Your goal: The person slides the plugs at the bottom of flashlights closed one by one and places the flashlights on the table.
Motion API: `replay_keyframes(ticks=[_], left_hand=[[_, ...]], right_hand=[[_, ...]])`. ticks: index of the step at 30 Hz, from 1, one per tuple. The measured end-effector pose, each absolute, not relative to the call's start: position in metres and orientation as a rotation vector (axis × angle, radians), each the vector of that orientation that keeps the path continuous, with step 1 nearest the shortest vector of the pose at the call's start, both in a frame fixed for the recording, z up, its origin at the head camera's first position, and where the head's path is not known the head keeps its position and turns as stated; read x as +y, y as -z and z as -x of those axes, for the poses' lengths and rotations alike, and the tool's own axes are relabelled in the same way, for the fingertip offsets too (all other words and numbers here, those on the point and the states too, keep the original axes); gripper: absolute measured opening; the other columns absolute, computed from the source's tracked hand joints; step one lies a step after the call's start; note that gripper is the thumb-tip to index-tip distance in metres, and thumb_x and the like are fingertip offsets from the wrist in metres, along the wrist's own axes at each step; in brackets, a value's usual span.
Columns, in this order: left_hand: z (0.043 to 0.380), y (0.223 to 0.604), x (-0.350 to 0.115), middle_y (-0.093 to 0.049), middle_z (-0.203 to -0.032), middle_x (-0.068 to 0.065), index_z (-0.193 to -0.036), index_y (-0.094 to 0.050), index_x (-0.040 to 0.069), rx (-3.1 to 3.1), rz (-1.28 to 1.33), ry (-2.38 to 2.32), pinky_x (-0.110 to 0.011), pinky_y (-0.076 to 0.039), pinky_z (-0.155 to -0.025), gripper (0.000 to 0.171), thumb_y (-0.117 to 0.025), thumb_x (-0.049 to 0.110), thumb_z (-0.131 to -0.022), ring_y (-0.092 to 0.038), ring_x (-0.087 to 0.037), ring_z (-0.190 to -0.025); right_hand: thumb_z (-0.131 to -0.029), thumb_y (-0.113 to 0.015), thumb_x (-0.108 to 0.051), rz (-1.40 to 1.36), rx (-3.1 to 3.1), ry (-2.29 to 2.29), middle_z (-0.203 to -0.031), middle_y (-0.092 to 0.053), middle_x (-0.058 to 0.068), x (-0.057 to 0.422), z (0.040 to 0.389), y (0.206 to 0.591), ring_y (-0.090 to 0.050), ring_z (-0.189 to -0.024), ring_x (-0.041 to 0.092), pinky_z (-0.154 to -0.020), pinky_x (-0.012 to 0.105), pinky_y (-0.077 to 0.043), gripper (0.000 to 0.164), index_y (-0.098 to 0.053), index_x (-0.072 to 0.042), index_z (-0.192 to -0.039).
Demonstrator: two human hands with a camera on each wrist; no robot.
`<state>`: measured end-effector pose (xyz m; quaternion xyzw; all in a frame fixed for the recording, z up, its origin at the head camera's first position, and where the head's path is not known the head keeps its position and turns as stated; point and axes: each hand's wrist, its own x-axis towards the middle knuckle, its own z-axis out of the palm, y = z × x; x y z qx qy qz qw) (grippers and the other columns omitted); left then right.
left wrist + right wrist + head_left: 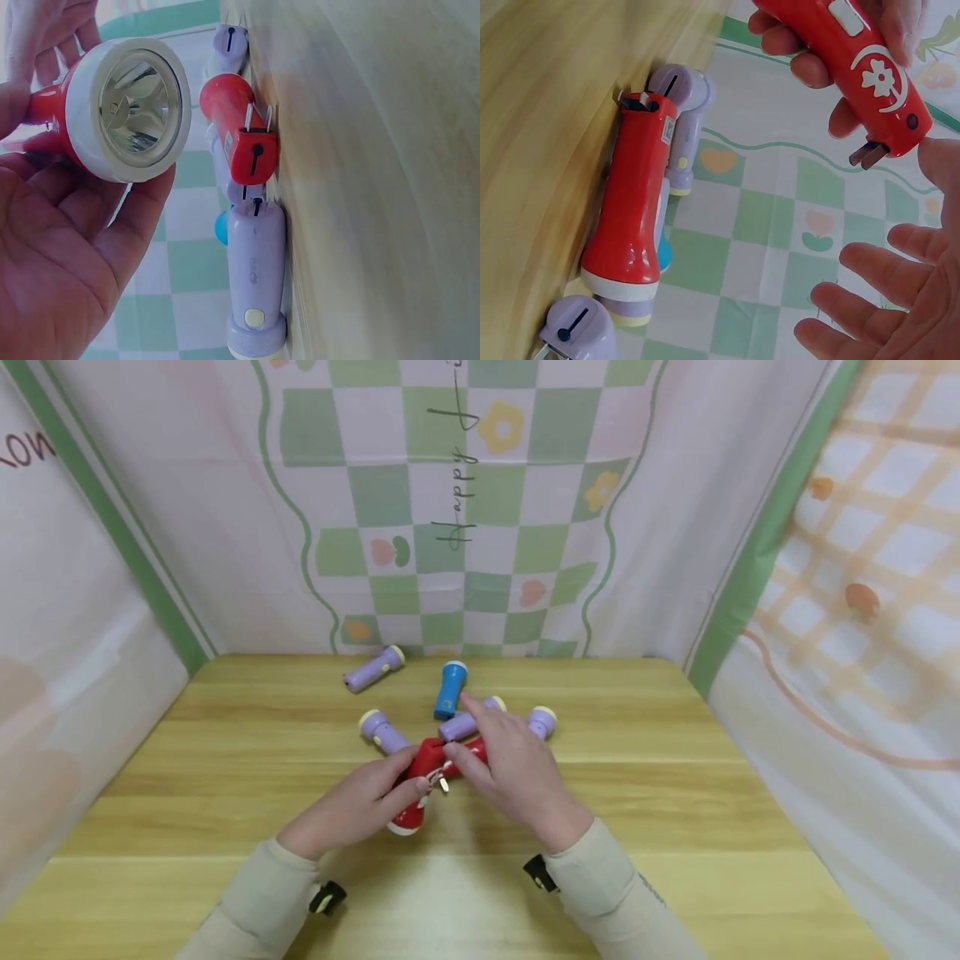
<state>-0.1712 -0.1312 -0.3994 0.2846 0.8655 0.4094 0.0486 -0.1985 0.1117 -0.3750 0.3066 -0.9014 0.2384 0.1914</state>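
Note:
My left hand (pixel 360 802) grips a red flashlight (pixel 855 64) with a white flower print, a white switch and two metal plug prongs folded out at its tail. The white-rimmed lens (pixel 139 109) of this flashlight faces the left wrist camera. My right hand (pixel 900 292) has its fingers spread and nearly straight, the thumb right at the tail end of the held flashlight. Below the right hand, a second red flashlight (pixel 630 195) lies on the table, its prongs also out; in the head view the right hand partly covers it.
Behind the hands lie a blue flashlight (pixel 450 689) and several purple ones: one at the back left (pixel 375 668), one left of the hands (pixel 382 732), others near the right hand (pixel 542 722). The wooden table (pixel 675 827) is walled by patterned cloth (pixel 435 493).

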Motion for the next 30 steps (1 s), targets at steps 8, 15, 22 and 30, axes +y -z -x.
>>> replay_keyframes(ticks=[8, 15, 22, 30], left_hand=[[0.170, 0.396, -0.128, -0.070, -0.111, 0.005, -0.141, -0.053, 0.016, 2.571, -0.858, -1.303, -0.034, -0.058, -0.092, 0.036, -0.048, 0.037, -0.112, -0.067, -0.010, -0.097], [0.167, 0.394, -0.126, -0.068, -0.135, 0.000, -0.154, -0.045, 0.017, 2.419, -0.852, -1.412, -0.036, -0.054, -0.104, 0.044, -0.045, 0.033, -0.113, -0.067, -0.014, -0.118], [0.167, 0.392, -0.122, -0.066, -0.140, -0.007, -0.153, -0.045, 0.014, 2.243, -0.862, -1.569, -0.029, -0.054, -0.104, 0.043, -0.050, 0.027, -0.111, -0.066, -0.023, -0.124], [0.164, 0.391, -0.118, -0.068, -0.129, -0.008, -0.145, -0.050, 0.013, 2.261, -0.868, -1.636, -0.032, -0.059, -0.095, 0.040, -0.061, 0.022, -0.107, -0.069, -0.026, -0.112]], right_hand=[[-0.101, -0.068, -0.045, -0.880, -2.512, -0.711, -0.133, -0.071, 0.007, 0.113, 0.195, 0.374, -0.069, -0.119, 0.030, -0.101, 0.047, -0.057, 0.067, -0.049, -0.006, -0.153], [-0.100, -0.071, -0.039, -0.935, -2.457, -0.756, -0.128, -0.073, 0.007, 0.115, 0.191, 0.372, -0.074, -0.106, 0.024, -0.092, 0.041, -0.061, 0.063, -0.052, -0.004, -0.149], [-0.101, -0.070, -0.037, -0.997, -2.397, -0.809, -0.127, -0.074, 0.007, 0.114, 0.189, 0.372, -0.074, -0.107, 0.021, -0.087, 0.036, -0.062, 0.060, -0.052, -0.006, -0.148], [-0.102, -0.067, -0.040, -1.007, -2.369, -0.842, -0.128, -0.074, 0.007, 0.111, 0.184, 0.370, -0.071, -0.119, 0.017, -0.096, 0.035, -0.060, 0.060, -0.053, -0.006, -0.149]])
